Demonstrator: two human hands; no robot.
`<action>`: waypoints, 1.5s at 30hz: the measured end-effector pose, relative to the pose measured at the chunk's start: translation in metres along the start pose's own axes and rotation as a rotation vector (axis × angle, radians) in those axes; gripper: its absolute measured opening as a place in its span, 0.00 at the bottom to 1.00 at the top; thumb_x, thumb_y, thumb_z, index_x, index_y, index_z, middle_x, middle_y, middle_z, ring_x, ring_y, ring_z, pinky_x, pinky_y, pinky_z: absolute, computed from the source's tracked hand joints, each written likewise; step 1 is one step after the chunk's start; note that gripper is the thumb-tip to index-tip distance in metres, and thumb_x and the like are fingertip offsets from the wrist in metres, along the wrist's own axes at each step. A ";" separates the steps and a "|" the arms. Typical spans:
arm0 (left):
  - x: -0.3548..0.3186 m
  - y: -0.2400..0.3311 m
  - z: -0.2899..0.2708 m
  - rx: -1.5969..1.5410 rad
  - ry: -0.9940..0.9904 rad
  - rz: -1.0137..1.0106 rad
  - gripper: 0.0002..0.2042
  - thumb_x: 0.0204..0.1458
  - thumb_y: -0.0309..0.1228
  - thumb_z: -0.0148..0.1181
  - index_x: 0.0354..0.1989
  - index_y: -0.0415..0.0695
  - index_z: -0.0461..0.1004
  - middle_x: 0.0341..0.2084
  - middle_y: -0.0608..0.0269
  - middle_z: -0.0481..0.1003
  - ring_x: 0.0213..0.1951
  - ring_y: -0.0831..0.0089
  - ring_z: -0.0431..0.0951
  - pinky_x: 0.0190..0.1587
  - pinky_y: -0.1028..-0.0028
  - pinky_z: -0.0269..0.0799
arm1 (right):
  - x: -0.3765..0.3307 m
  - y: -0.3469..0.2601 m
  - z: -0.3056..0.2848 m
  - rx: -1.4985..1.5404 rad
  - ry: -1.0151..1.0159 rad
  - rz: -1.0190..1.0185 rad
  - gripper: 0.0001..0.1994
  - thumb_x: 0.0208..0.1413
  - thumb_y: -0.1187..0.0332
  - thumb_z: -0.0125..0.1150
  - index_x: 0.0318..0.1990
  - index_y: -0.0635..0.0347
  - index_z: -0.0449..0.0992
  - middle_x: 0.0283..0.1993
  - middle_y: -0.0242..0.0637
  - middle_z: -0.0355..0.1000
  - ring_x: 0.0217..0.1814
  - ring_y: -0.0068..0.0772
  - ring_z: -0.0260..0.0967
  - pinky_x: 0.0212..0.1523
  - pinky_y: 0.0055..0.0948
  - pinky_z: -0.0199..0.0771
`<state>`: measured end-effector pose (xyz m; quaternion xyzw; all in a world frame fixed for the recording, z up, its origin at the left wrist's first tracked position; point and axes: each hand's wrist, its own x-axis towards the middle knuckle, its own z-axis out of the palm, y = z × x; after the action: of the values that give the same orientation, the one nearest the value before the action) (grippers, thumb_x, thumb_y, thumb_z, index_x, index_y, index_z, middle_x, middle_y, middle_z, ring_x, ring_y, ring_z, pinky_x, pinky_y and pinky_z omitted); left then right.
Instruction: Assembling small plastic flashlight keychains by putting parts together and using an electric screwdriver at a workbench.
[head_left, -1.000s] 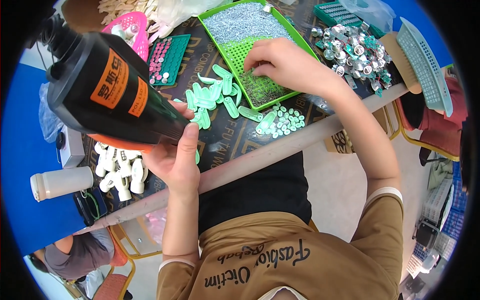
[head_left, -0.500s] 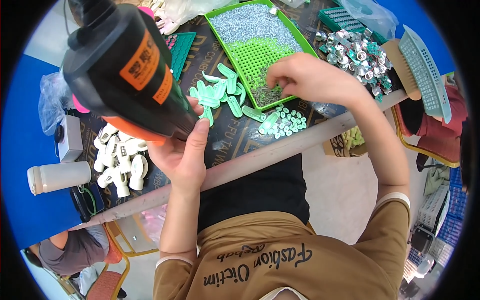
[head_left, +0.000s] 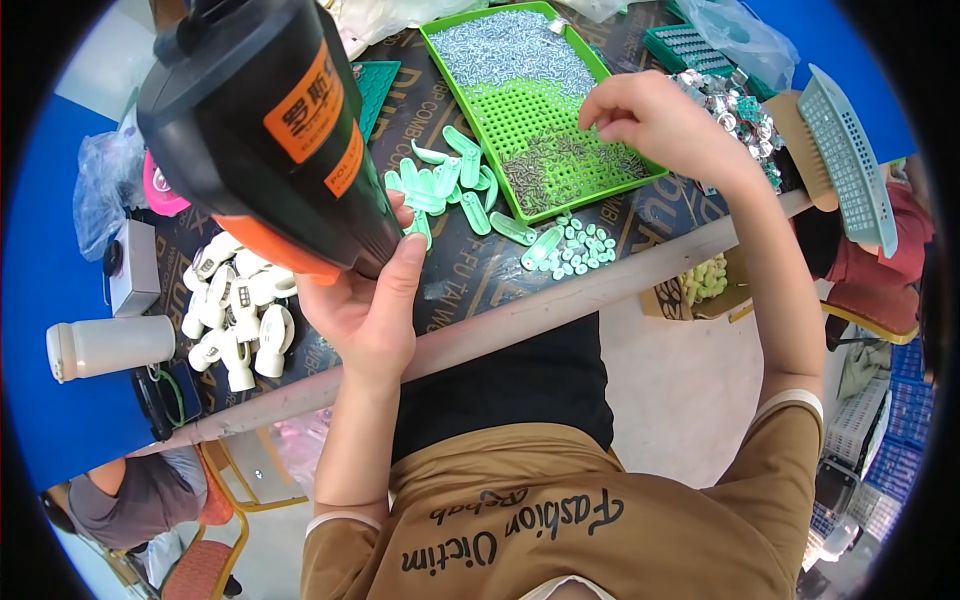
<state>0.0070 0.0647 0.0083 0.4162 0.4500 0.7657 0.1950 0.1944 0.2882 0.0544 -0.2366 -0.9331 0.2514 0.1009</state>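
The black tool [head_left: 262, 165] is gripped by the left hand [head_left: 368, 310], and the right hand [head_left: 662, 125] is held curled, any pinch hidden, above the green tray [head_left: 510, 108], rimmed likely so metal bits [head_left: 510, 48] are kept in.

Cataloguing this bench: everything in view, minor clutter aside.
power tool: 1, black-orange, in left hand
tray: 1, bright green, upper centre
screws: many, silver and dark, in tray
long parts: pile, mint, left of tray
ovals: many, mint, below tray
moulded parts: pile, white, left
metallic parts: pile, silver-green, right of tray
racks: at least 2, dark green, flanking tray
basket: 1, pale blue, right
bottle: 1, whitish, left
box: 1, white, above bottle
bags: several, clear, left and top
people: 2, grey and red clothing, sides
left hand: 1, bare, holding tool
right hand: 1, bare, over tray
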 end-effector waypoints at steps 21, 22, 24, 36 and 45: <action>0.001 0.001 0.000 0.023 -0.027 0.021 0.23 0.49 0.16 0.62 0.54 0.35 0.62 0.45 0.50 0.74 0.45 0.70 0.77 0.50 0.72 0.73 | 0.026 0.006 0.038 -0.207 0.223 -0.061 0.07 0.49 0.76 0.57 0.36 0.63 0.78 0.37 0.47 0.74 0.43 0.49 0.72 0.46 0.39 0.72; 0.001 0.001 0.000 0.060 -0.033 0.024 0.23 0.49 0.16 0.62 0.54 0.35 0.62 0.45 0.50 0.74 0.45 0.70 0.77 0.50 0.72 0.73 | 0.027 0.005 0.042 -0.207 0.224 -0.059 0.07 0.49 0.76 0.57 0.36 0.63 0.78 0.37 0.47 0.74 0.43 0.49 0.72 0.46 0.39 0.72; 0.001 0.000 -0.001 0.050 -0.024 0.014 0.23 0.49 0.16 0.62 0.54 0.35 0.62 0.45 0.50 0.74 0.45 0.70 0.77 0.50 0.72 0.73 | 0.027 0.004 0.047 -0.295 0.255 -0.137 0.06 0.50 0.76 0.59 0.36 0.64 0.77 0.35 0.44 0.73 0.39 0.48 0.72 0.42 0.38 0.72; 0.000 0.000 0.001 -0.004 -0.017 0.006 0.24 0.49 0.15 0.61 0.55 0.35 0.62 0.45 0.50 0.74 0.45 0.70 0.77 0.50 0.71 0.73 | 0.019 -0.003 0.046 -0.189 0.120 -0.311 0.15 0.54 0.75 0.56 0.50 0.65 0.74 0.52 0.45 0.72 0.58 0.45 0.66 0.59 0.38 0.66; 0.000 0.000 -0.001 -0.009 -0.010 0.010 0.23 0.49 0.15 0.62 0.53 0.34 0.63 0.45 0.50 0.74 0.45 0.70 0.77 0.50 0.71 0.73 | -0.007 -0.013 0.016 0.080 -0.267 -0.230 0.14 0.53 0.77 0.57 0.49 0.64 0.75 0.49 0.44 0.73 0.53 0.46 0.69 0.53 0.38 0.69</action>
<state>0.0068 0.0639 0.0083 0.4214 0.4433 0.7667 0.1954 0.1901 0.2684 0.0472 -0.0885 -0.9483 0.3046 0.0134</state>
